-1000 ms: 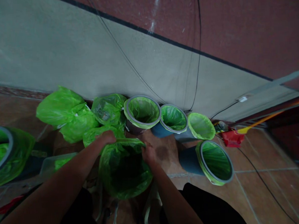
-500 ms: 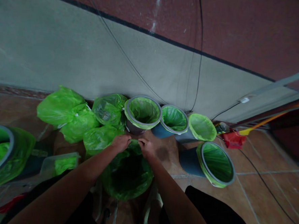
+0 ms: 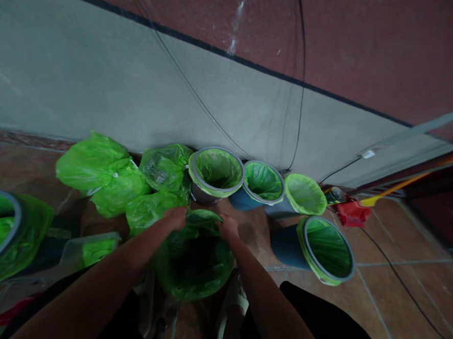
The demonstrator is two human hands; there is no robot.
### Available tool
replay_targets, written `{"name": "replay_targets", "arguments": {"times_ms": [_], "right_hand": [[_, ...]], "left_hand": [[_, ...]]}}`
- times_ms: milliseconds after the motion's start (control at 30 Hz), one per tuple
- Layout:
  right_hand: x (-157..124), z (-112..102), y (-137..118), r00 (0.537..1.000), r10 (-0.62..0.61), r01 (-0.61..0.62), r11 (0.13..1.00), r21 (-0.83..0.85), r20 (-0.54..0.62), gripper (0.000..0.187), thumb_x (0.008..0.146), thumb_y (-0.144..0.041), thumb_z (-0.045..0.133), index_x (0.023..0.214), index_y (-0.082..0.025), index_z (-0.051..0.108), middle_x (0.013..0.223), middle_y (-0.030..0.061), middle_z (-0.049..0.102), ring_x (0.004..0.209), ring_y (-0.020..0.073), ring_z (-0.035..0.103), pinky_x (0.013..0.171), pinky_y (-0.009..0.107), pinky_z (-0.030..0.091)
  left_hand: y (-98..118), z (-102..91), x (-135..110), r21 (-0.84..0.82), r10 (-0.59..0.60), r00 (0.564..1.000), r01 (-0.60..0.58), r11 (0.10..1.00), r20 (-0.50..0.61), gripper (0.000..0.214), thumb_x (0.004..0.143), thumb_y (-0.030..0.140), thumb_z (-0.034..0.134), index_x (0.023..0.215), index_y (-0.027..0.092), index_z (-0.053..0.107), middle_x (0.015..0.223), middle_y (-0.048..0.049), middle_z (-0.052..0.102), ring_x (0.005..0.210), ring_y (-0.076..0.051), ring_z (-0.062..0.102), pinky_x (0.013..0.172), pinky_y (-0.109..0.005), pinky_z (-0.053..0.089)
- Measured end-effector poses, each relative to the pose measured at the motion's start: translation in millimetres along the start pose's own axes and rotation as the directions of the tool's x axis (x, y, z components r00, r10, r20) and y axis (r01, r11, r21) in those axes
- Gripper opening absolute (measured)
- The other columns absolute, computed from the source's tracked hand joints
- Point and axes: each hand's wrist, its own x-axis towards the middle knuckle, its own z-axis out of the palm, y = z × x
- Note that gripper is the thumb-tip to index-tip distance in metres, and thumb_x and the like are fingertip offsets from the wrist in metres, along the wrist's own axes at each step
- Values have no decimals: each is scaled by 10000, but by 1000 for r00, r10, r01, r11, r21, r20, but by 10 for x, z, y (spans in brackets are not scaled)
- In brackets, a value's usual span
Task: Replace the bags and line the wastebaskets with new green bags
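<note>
A green plastic bag [image 3: 193, 258] sits open on the floor between my knees. My left hand [image 3: 175, 217] grips its top edge on the far left side. My right hand [image 3: 227, 225] grips the top edge on the far right side. The bag's mouth is stretched between both hands and its inside looks dark. Right behind my hands stands a bin lined with a green bag [image 3: 216, 171].
Several tied green bags [image 3: 104, 174] lie by the wall at the left. More lined bins [image 3: 263, 181] stand in a row, with one bin [image 3: 323, 248] tipped on the tiled floor at the right. Another lined bin [image 3: 3, 231] is at far left. Cables and a red object [image 3: 350, 211] lie by the wall.
My hands came together at the bag's top edge half a second ago, then drew apart a little again. The bag stays in place.
</note>
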Motion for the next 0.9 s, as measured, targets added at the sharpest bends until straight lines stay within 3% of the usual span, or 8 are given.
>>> {"name": "replay_targets", "arguments": {"times_ms": [67, 167, 300, 400, 500, 667, 800, 900], "right_hand": [[-129, 46, 102, 991, 104, -101, 994, 36, -82, 215, 895, -239, 544, 1038, -168, 688, 985, 106, 740, 888, 202, 683, 727, 250, 460], [-412, 227, 260, 933, 296, -266, 951, 158, -205, 248, 888, -238, 511, 1025, -141, 694, 935, 134, 740, 855, 235, 696, 699, 278, 476], [-703, 431, 366, 911, 351, -268, 902, 338, -215, 368, 857, -277, 546, 1181, -122, 623, 1046, 168, 720, 954, 269, 691, 763, 320, 510], [-662, 347, 324, 886, 342, -191, 885, 424, -314, 481, 859, -321, 555, 1283, -94, 550, 1226, 204, 646, 1112, 278, 634, 882, 345, 495], [-405, 114, 213, 881, 257, -65, 897, 437, -397, 405, 926, -305, 431, 1221, -92, 610, 1212, 189, 658, 1154, 255, 606, 963, 339, 452], [40, -96, 58, 942, 147, -32, 934, 356, -302, 374, 955, -283, 374, 990, -132, 715, 1003, 139, 736, 936, 220, 675, 842, 291, 483], [95, -6, 62, 973, 66, 12, 942, 336, -222, 309, 938, -271, 440, 922, -182, 735, 945, 87, 756, 864, 178, 681, 782, 232, 483], [23, 61, 106, 979, 11, 55, 950, 309, -205, 248, 916, -270, 503, 1011, -211, 724, 1003, 59, 756, 890, 169, 683, 793, 231, 489]], "left_hand": [[-8, -84, -15, 1, -32, 999, 32, 999, 5, 371, 729, 322, 645, 1069, 176, 667, 1033, -112, 726, 996, -291, 673, 836, -363, 524], [-24, -147, -26, -6, -76, 997, 76, 997, -3, 529, 683, 285, 690, 1193, 166, 617, 1081, -115, 718, 1040, -293, 661, 865, -345, 514], [-17, -139, -29, -35, -97, 995, 97, 995, -4, 611, 680, 246, 702, 1260, 99, 578, 1129, -173, 701, 1062, -320, 658, 882, -356, 511], [32, -164, -6, -57, -90, 996, 88, 995, -29, 793, 685, 274, 720, 1406, 96, 441, 1342, -203, 591, 1194, -316, 593, 966, -346, 473], [118, -223, 44, -89, -72, 992, 63, 994, -100, 775, 800, 405, 631, 1464, 111, 362, 1452, -182, 498, 1296, -269, 516, 1037, -307, 414], [216, -197, 113, -81, -19, 979, 3, 997, -203, 454, 979, 378, 316, 1298, 185, 576, 1324, -92, 628, 1205, -198, 583, 1007, -283, 427], [142, -60, 74, -15, 1, 989, -3, 1000, -150, 330, 931, 302, 452, 1142, 167, 666, 1151, -121, 701, 1110, -252, 625, 968, -347, 453], [62, 10, 1, 29, -7, 994, 10, 1000, -106, 285, 847, 176, 542, 1096, 145, 676, 1060, -137, 713, 1057, -276, 641, 937, -369, 468]]}}
